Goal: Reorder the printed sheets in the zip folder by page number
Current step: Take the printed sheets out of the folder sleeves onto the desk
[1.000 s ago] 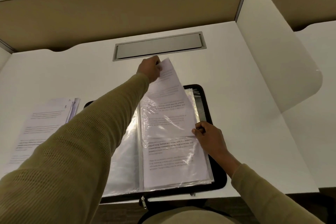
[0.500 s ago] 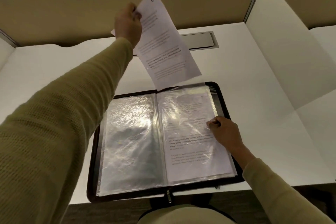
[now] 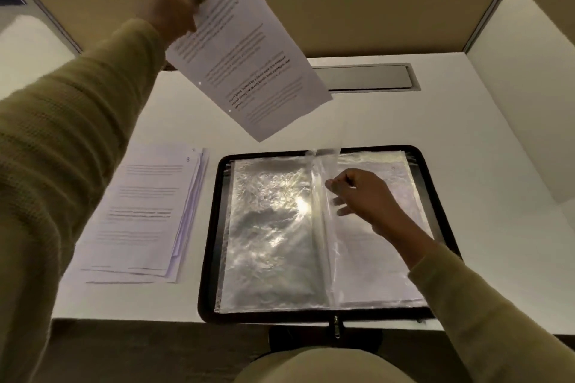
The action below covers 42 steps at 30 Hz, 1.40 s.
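One stack (image 3: 140, 214) left of folder (image 3: 208, 258) | left hand (image 3: 171, 0) pinches sheet (image 3: 249, 56) aloft — top up, long axis slanting down-right | right hand (image 3: 364, 196) pinches sleeve (image 3: 323, 165)

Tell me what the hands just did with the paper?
The left hand pulled sheet 6 out of the plastic sleeve and lifted it high. The right hand slid from the sleeve's edge toward the spine and now pinches the sleeve. The zip folder stayed open, the loose stack beside it.

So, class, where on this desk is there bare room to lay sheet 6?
Bare desk lies between the zip folder and the metal hatch, and between folder and right divider. Left of the folder, the sheet stack crowds it.
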Motion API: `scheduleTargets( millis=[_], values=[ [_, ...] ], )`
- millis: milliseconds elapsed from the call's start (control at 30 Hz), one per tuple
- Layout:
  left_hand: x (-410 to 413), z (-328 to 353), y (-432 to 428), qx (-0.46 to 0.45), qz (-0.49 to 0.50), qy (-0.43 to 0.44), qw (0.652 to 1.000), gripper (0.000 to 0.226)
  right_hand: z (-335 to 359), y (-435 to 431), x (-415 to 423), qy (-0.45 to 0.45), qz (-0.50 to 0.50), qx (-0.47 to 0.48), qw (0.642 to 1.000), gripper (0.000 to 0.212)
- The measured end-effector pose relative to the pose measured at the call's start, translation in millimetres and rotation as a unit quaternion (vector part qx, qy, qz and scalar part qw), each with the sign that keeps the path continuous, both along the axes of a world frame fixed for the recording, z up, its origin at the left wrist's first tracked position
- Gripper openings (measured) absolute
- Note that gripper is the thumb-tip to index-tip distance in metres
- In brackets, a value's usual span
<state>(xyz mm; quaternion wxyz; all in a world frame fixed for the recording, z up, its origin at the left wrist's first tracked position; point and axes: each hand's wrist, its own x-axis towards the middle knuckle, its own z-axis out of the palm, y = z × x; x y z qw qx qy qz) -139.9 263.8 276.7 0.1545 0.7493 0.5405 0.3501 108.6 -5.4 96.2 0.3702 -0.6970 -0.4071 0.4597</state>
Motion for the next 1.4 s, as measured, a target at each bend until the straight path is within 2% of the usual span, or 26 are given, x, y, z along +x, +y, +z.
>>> scheduleTargets(
  millis=[133, 267, 433, 567, 667, 800, 967, 1233, 1400],
  values=[
    [-44.7, 16.0, -5.7, -0.034, -0.01, 0.084, 0.996, 0.028, 0.0, 16.3, -41.7, 0.063, 0.03, -0.026, 0.997, 0.017],
    [-84.6, 16.6, -6.4, -0.111, -0.021, 0.166, 0.98, 0.025, -9.7, 26.6, -79.9, 0.078, 0.055, -0.039, 0.995, 0.019],
    [-116.2, -10.6, -1.6, -0.203, -0.037, 0.282, 0.937, 0.027, -26.1, 28.9, -116.4, 0.035, 0.101, -0.054, 0.993, 0.02],
    [-137.8, -49.9, 1.2, -0.247, -0.048, 0.397, 0.883, 0.016, -38.9, 23.1, -140.5, -0.059, 0.167, -0.041, 0.983, 0.021],
    [-144.2, -80.6, -1.1, -0.264, -0.058, 0.446, 0.853, 0.012, -46.5, 16.0, -150.3, -0.082, 0.199, -0.043, 0.976, 0.019],
    [-151.4, -122.2, 2.1, -0.29, -0.059, 0.454, 0.84, 0.02, -52.3, 6.3, -153.9, -0.136, 0.241, -0.028, 0.96, 0.016],
    [-154.3, -158.7, 3.5, -0.292, -0.059, 0.46, 0.837, 0.031, -56.5, -2.2, -150.2, -0.151, 0.234, -0.007, 0.96, 0.014],
    [-163.2, -205.9, 10.8, -0.272, -0.02, 0.441, 0.855, 0.024, -51.7, -17.5, -130.3, -0.156, 0.185, 0.008, 0.97, 0.015],
    [-158.5, -216.1, 13.0, -0.247, 0.002, 0.409, 0.879, 0.029, -51.2, -24.1, -100.1, -0.197, 0.127, 0.023, 0.972, 0.02]
  ],
)
